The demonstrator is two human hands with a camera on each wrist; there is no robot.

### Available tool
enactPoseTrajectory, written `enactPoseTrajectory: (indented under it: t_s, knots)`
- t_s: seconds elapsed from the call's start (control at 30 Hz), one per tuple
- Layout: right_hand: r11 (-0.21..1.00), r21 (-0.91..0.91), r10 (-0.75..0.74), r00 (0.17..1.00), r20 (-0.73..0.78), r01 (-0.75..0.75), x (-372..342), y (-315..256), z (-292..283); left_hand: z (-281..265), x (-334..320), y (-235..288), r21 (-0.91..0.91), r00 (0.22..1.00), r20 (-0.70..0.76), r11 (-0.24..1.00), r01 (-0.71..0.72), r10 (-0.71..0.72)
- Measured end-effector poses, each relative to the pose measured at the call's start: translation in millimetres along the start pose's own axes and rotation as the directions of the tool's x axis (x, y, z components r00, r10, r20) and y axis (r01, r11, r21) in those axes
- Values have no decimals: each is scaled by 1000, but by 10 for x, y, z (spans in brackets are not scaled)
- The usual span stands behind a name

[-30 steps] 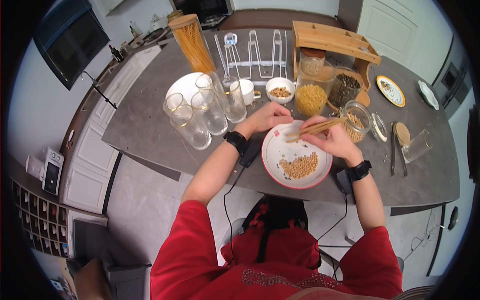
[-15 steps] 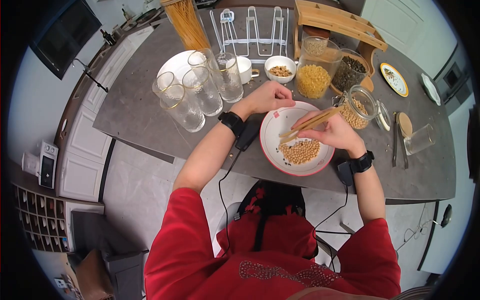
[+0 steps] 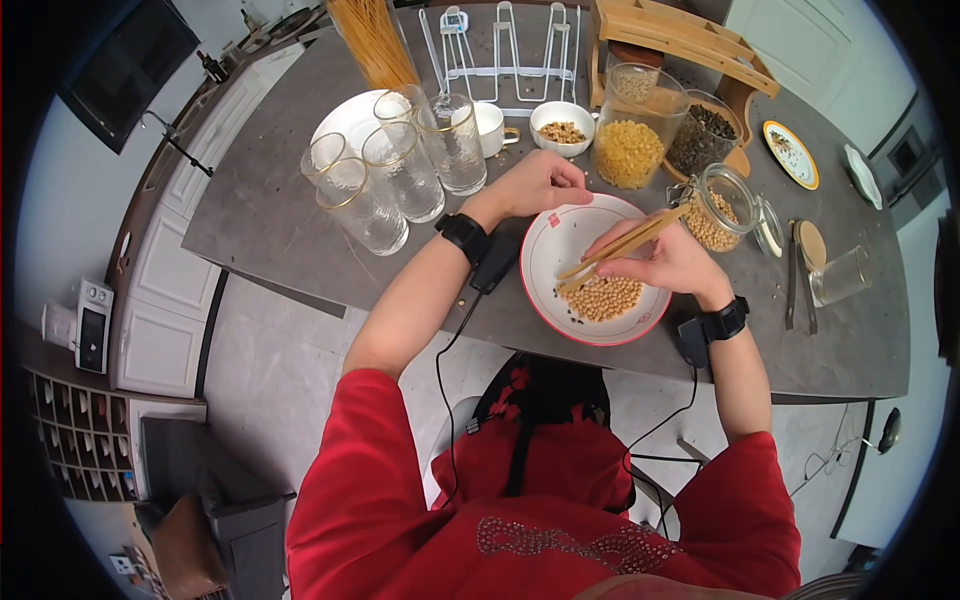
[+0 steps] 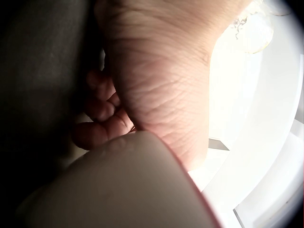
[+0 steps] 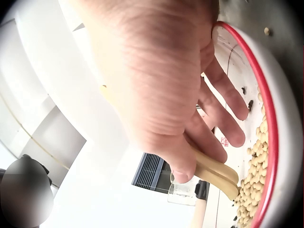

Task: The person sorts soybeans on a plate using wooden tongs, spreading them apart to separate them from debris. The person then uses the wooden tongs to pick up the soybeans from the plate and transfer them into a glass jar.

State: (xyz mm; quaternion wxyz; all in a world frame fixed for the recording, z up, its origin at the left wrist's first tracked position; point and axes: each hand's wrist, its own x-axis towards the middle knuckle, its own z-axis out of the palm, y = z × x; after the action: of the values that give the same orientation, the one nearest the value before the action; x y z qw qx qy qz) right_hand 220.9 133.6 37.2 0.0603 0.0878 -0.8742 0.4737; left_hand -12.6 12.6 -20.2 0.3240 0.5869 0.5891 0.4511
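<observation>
A white bowl [image 3: 543, 262] with a red rim sits near the counter's front edge, a heap of soybeans [image 3: 607, 300] and some small dark bits inside. My left hand [image 3: 540, 185] holds the bowl at its far left rim; in the left wrist view its fingers [image 4: 97, 109] curl beside the bowl's outer wall [image 4: 118, 185]. Over the bowl, my right hand [image 3: 665, 262] pinches wooden tongs [image 3: 625, 245] between thumb and fingers. Their tips [image 5: 230, 185] are close together, right at the soybeans' edge in the right wrist view, while the other fingers extend loosely inside the bowl.
Several tall glasses [image 3: 405, 175] stand left. Behind are a small nut bowl [image 3: 562, 130], a white cup [image 3: 490, 130] and a pasta jar [image 3: 630, 150]. An open soybean jar [image 3: 712, 220], dark metal tongs [image 3: 800, 285] and a tipped glass [image 3: 842, 275] lie right.
My right hand has brought the wooden tongs down from the bowl's far side to the soybeans. The left hand stays at the rim. The head view has tilted slightly.
</observation>
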Motion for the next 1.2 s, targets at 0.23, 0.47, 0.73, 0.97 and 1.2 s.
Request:
enactPoseTrajectory:
  t_s: [0.23, 0.47, 0.73, 0.97, 1.2]
  knots:
    - [999, -39, 21, 998, -60, -24, -2, 34, 23, -10, 21, -37, -13, 1000, -9, 1000, -7, 7]
    - [996, -30, -85, 904, -420, 80, -107, 33, -284, -14, 23, -26, 9, 1000, -3, 1000, -12, 12]
    - [975, -151, -202, 359, -911, 165, -624, 389, -1224, -15, 32, -6, -49, 1000, 0, 999, -4, 4]
    - [975, -193, -221, 344, -912, 114, -448, 276, -939, -19, 50, -56, -50, 1000, -12, 998, -28, 27]
    - [969, -170, -241, 839, -487, 180, -78, -74, -177, -52, 46, -17, -58, 1000, 4, 998, -20, 20]
